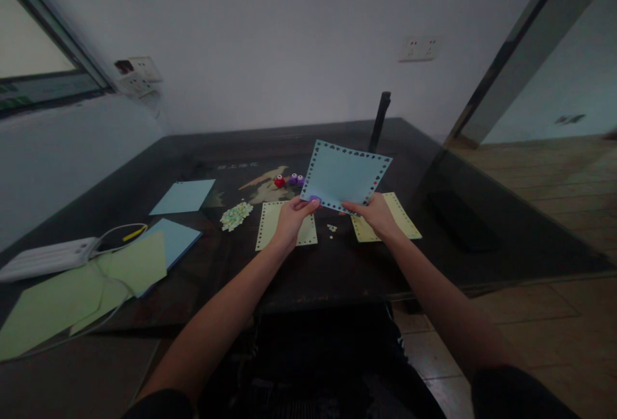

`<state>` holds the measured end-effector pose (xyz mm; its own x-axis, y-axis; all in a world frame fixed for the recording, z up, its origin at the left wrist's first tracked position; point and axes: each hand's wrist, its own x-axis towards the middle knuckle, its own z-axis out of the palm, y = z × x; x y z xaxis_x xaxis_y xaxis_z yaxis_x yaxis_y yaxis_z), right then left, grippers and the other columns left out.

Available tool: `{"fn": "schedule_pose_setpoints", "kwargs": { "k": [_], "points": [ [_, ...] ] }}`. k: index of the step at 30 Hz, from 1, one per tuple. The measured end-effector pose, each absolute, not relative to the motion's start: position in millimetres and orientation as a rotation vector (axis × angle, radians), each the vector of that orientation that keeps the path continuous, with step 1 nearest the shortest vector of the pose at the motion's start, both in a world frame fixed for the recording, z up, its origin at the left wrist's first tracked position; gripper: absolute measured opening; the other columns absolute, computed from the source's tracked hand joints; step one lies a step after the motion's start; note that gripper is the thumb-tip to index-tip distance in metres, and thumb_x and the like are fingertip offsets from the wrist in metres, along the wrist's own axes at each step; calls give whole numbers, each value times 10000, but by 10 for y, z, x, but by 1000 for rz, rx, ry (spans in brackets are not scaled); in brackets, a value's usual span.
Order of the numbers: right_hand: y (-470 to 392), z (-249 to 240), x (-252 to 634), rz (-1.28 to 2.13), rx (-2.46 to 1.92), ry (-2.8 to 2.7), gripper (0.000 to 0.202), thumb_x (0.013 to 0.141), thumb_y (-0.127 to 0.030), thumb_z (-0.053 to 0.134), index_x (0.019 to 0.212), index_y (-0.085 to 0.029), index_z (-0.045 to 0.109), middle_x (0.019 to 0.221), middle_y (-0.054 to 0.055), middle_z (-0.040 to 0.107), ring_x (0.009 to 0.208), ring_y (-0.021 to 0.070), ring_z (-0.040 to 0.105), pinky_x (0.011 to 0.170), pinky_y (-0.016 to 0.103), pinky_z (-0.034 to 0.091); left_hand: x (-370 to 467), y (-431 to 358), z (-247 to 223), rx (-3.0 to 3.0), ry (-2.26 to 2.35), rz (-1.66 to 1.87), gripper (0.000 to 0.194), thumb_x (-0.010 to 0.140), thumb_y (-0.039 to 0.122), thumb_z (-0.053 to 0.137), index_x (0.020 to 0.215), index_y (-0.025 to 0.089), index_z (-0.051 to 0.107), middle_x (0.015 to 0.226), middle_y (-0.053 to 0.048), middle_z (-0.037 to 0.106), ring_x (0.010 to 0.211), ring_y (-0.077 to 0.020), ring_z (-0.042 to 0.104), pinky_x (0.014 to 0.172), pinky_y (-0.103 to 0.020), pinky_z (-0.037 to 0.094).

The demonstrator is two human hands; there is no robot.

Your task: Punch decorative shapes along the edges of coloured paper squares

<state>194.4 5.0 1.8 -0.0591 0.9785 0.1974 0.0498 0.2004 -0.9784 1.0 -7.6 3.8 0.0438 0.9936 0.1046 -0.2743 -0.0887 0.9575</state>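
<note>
A light blue sheet (344, 176) with small shapes punched along its edges is held up above the table, tilted. My left hand (295, 216) grips its lower left corner, where a purple punch (315, 199) shows by the thumb. At the lower right edge, my right hand (373, 212) pinches the same sheet. Below them lie two yellowish sheets with punched borders, one at the left (270, 223) and one at the right (402, 218). Tiny paper cutouts (332, 228) lie between these sheets.
A heap of cutouts (236, 214) sits left of centre. Red (279, 181) and purple (294, 179) punches stand behind. Blue (186, 196) and green (58, 284) sheets, a white power strip (48, 258) and its cable are at the left. A black upright bar (380, 122) rises behind.
</note>
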Motion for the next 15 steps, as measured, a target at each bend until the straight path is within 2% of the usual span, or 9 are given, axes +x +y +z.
{"fn": "schedule_pose_setpoints", "kwargs": {
  "k": [15],
  "points": [
    [83, -24, 1956, 1061, -1079, -1366, 304, 577, -356, 766, 784, -142, 706, 789, 76, 732, 704, 224, 681, 756, 399, 531, 39, -64, -13, 1136, 925, 1417, 306, 657, 319, 740, 894, 136, 678, 898, -75, 709, 855, -183, 641, 895, -373, 456]
  ]
}}
